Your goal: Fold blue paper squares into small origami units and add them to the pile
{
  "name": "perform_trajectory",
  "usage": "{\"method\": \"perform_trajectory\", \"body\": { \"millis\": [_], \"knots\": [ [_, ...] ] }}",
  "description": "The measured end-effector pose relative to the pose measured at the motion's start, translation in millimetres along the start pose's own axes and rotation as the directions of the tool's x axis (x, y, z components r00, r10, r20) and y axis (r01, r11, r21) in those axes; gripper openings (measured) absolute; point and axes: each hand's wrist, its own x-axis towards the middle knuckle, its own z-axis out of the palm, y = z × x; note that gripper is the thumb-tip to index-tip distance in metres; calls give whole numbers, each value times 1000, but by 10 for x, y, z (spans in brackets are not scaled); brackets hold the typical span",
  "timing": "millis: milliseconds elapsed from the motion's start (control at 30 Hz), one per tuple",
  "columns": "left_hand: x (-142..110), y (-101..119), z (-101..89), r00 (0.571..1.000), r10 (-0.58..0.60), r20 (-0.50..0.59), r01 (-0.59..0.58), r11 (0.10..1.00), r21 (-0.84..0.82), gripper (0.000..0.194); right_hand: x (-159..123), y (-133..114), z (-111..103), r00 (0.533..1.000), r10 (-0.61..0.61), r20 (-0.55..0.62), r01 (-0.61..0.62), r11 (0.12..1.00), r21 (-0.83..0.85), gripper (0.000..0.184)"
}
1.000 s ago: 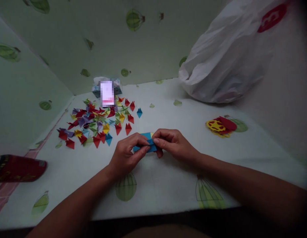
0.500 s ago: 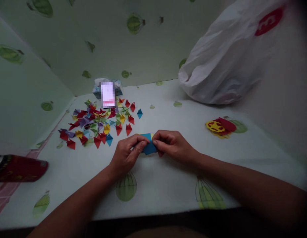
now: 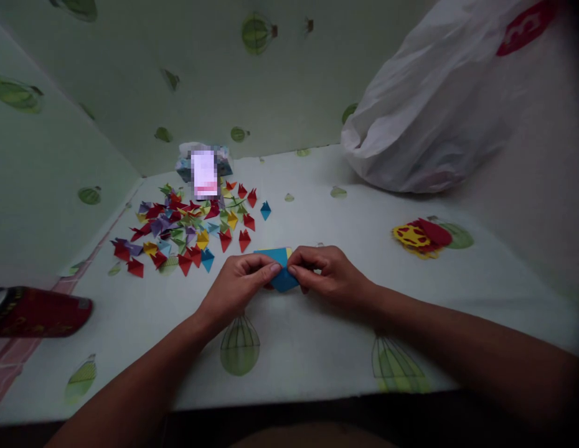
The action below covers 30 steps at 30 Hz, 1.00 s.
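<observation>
A small piece of blue folded paper is held between my two hands, just above the table. A pale yellow strip shows along its upper edge. My left hand pinches its left side, thumb on top. My right hand pinches the right side, with thumb and index finger close to the left thumb. The fingers behind the paper are partly hidden. Left of my hands lies a spread of small folded paper pieces in red, yellow, green, purple and blue. One blue folded piece sits apart from them.
Behind the folded pieces stand a lit phone, blurred out, and a tissue box. A red can is at the left. On the right are yellow and red cut-out shapes and a big white plastic bag. The tablecloth has balloon prints.
The blue paper has shifted slightly between my fingers, and more of its upper left edge shows. My left thumb lies flatter across it. The view has tilted a little.
</observation>
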Motion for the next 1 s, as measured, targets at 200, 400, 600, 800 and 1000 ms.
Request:
{"method": "perform_trajectory", "body": {
  "millis": [200,400,600,800,1000],
  "knots": [
    [7,6,17,1000,-2,-9,2,1000,16,28,-6,8,0,1000,12,3,-12,1000,-3,15],
    [8,0,32,1000,21,-17,-21,999,46,26,-2,2,6,1000,16,9,-16,1000,-8,15],
    [-2,17,49,999,24,-26,-21,996,84,22,-5,-3,18,1000,8,10,-8,1000,2,16],
    [-5,20,49,997,73,-9,-71,987,141,18,6,3,21,998,39,42,-40,999,37,15],
    [4,28,38,998,66,8,-67,989,134,17,9,22,22,998,40,54,-41,999,18,15]
  ]
}}
